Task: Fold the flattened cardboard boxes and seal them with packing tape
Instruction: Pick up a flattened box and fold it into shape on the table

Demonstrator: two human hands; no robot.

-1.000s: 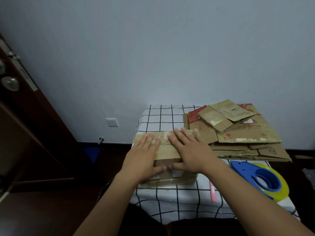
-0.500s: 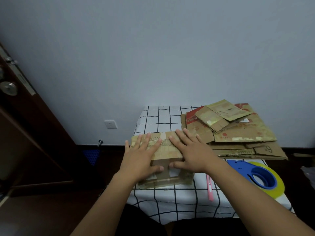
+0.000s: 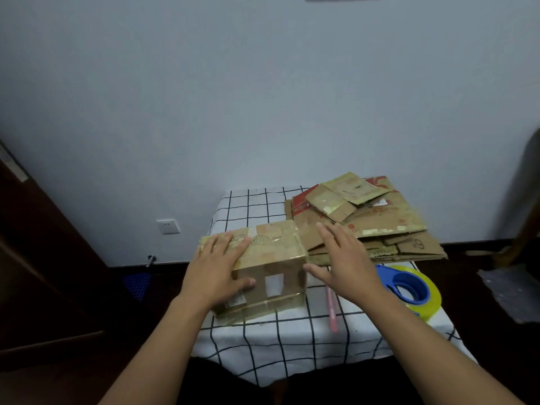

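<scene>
Lifting off the box (image 3: 271,258), the right hand (image 3: 347,264) is now spread, empty, toward 3 o'clock; the left hand (image 3: 216,267) is kept flat on top; sealing is judged finished.

A plain pale blue-grey wall (image 3: 263,97) filled the far side of the room. Low on it, to the left, sat a white socket (image 3: 167,226). A dark wooden door (image 3: 43,258) stood at the left, with a metal doorstop (image 3: 150,260) near the skirting. The floor (image 3: 473,258) was dark. A white, black-gridded cloth (image 3: 263,340) covered the tabletop. Light was dim and even.
</scene>
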